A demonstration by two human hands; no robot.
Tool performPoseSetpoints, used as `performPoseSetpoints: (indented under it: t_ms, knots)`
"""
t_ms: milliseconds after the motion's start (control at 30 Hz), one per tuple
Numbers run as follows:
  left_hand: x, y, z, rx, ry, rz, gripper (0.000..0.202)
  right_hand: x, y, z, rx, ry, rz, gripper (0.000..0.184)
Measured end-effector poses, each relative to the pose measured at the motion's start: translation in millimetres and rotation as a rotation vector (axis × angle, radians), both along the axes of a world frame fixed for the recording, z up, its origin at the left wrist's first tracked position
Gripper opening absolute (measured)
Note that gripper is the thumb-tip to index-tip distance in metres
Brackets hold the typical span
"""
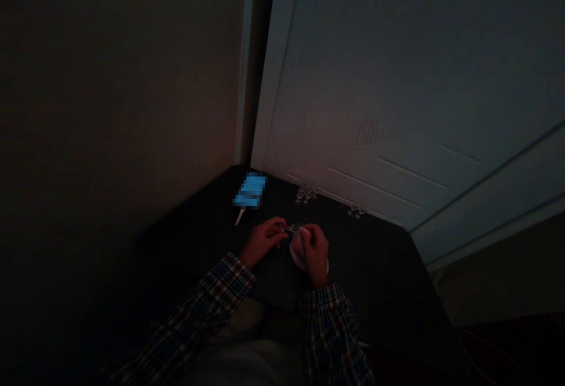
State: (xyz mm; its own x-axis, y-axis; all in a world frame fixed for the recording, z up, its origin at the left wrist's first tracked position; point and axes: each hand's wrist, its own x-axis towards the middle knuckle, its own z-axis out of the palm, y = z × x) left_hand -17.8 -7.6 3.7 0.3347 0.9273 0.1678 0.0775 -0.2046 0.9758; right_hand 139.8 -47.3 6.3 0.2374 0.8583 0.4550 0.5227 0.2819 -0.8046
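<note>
The scene is dim. My left hand (265,240) is closed in a pinch at one end of a small shiny metal-looking piece (289,229), whose exact kind is too dark to tell. At the other end of that piece, my right hand (316,249) has its fingers pressed together. Under and beside the right fingers is a pale pinkish rounded thing (296,255), partly hidden by the hand. Both hands are close together just above a dark tabletop (371,268).
Beyond my hands lies a cluster of small shiny ring-like pieces (306,192), with a smaller cluster (356,211) to its right. A phone with a lit screen (251,189) and a white cable (239,216) is at the back left. A white panel (397,80) with heart reliefs borders the table.
</note>
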Motion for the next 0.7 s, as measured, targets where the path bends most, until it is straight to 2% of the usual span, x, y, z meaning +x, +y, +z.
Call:
performPoseSetpoints:
  t_ms: [267,700]
  knots:
    - [-0.2,1.5,-2.9,0.037,0.014,-0.034,0.028,0.0,-1.3,1.8,0.007,0.001,0.012,0.021]
    - [-0.3,-0.2,0.4,0.031,0.022,-0.036,0.033,0.0,-0.4,0.0,0.006,0.013,0.002,0.020]
